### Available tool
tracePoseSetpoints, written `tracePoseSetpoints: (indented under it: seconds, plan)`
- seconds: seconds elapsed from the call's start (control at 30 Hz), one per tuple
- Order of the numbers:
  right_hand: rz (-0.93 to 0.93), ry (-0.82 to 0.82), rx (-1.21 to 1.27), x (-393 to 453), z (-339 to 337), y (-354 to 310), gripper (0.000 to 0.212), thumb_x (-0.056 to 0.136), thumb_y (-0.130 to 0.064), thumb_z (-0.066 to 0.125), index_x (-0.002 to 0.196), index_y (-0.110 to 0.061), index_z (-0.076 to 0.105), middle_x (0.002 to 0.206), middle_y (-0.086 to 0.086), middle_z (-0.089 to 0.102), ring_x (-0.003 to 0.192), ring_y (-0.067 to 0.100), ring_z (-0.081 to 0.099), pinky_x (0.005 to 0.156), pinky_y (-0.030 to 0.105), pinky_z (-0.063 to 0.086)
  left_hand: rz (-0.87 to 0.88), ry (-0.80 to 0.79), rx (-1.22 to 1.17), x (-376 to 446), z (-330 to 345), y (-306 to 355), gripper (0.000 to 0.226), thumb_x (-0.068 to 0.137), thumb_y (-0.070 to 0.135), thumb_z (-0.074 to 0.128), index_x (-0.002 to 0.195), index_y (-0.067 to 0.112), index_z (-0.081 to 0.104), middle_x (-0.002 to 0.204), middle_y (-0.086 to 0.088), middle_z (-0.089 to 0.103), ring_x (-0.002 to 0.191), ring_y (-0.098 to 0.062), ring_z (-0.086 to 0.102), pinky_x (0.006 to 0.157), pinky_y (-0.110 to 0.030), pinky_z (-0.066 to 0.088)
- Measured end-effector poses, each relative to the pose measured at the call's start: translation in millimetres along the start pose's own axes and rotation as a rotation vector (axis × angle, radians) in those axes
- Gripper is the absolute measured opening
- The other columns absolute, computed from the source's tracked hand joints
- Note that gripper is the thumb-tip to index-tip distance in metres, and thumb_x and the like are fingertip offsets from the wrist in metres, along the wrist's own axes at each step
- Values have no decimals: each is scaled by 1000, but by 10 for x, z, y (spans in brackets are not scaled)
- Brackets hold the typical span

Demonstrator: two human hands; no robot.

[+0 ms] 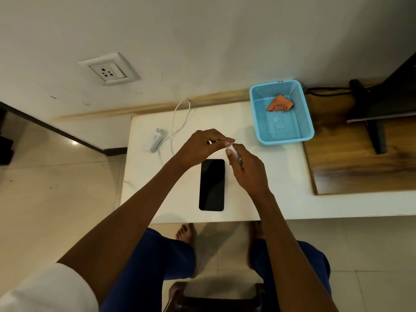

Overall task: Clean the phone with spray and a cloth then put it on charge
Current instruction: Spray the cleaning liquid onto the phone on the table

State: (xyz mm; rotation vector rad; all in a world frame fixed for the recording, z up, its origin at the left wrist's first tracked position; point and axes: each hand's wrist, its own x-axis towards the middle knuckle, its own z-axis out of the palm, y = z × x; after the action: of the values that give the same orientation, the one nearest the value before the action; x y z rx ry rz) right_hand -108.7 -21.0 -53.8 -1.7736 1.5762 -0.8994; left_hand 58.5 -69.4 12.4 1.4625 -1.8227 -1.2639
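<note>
From the head camera, the phone [211,184] is lying face up on the white table [281,176], its long axis pointing away from the person. Directly above its far end, the right hand [248,170] is gripping a small spray bottle [234,150] while the left hand [202,145] is pinching its cap. The orange cloth [280,103] is sitting in the blue basket [301,131], beyond the phone to its right.
</note>
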Motion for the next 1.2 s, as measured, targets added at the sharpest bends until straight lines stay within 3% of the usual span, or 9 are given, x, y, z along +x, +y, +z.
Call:
tracePoseSetpoints:
  seconds: [0.1, 0.27, 0.4, 0.5, 0.6, 0.87, 1.0, 1.07, 1.2]
  plan:
    - [22, 9, 14, 13, -26, 7, 46, 101, -57, 32, 124, -26, 57, 87, -7, 69, 77, 15, 68, 70, 32, 57, 11, 8, -57, 15, -3, 34, 15, 92, 30, 68, 102, 37, 76, 100, 12, 71, 96, -4, 65, 81, -10, 43]
    - [56, 32, 21, 21, -28, 3, 62, 95, -72, 26, 130, -29, 54, 88, -5, 72, 76, 16, 70, 71, 35, 60, 2, -2, -15, 50, -17, 46, 15, 89, 33, 71, 100, 40, 76, 99, 19, 70, 85, -4, 61, 73, -12, 43]
    - [88, -18, 23, 40, -27, 13, 54, 93, -71, 37, 132, -35, 47, 105, -6, 72, 87, 15, 70, 80, 36, 59, -33, 46, -81, 79, 3, 8, 13, 90, 28, 71, 101, 29, 76, 102, 17, 73, 85, -6, 63, 77, -13, 47]
    - [157, -42, 31, 93, -73, 38, 56, 91, -66, 49, 135, -34, 41, 117, -3, 68, 89, 15, 68, 80, 28, 55, -57, 131, -253, 108, 22, -35, 20, 94, 25, 66, 112, 23, 73, 102, 10, 73, 85, -8, 63, 76, -20, 50]
    - [184, 37, 40, 118, -158, 66, 50, 93, -58, 54, 134, -32, 44, 112, -1, 69, 91, 15, 67, 79, 26, 50, -108, 185, -502, 123, 102, -88, 26, 98, 23, 60, 121, 17, 70, 101, 2, 69, 85, -13, 60, 76, -26, 49]
    - [256, 149, 135, 133, -357, 182, 44, 94, -44, 63, 131, -27, 48, 114, -11, 59, 80, 9, 64, 80, 30, 57, -287, 317, -1095, 194, 495, -193, 17, 93, 17, 65, 109, 8, 68, 92, -9, 71, 81, -21, 64, 78, -29, 54]
    - [277, 154, 236, 116, -449, 229, 48, 92, -20, 66, 134, -24, 44, 103, -8, 59, 78, 10, 65, 76, 23, 56, -269, 269, -1029, 307, 602, -198, 23, 90, 8, 67, 113, 10, 66, 94, -7, 70, 82, -21, 64, 76, -29, 55]
    - [293, 149, 251, 117, -486, 238, 48, 94, -15, 64, 136, -21, 41, 112, -7, 57, 83, 10, 65, 84, 25, 57, -267, 234, -882, 391, 635, -192, 29, 94, 11, 64, 122, 12, 65, 97, -4, 68, 81, -17, 63, 75, -27, 54]
    - [305, 154, 267, 130, -551, 246, 48, 96, -20, 63, 139, -16, 41, 129, -5, 55, 90, -8, 60, 91, 26, 54, -204, 262, -497, 555, 683, -184, 24, 95, 24, 64, 118, 19, 69, 99, 8, 70, 81, -7, 61, 71, -21, 52]
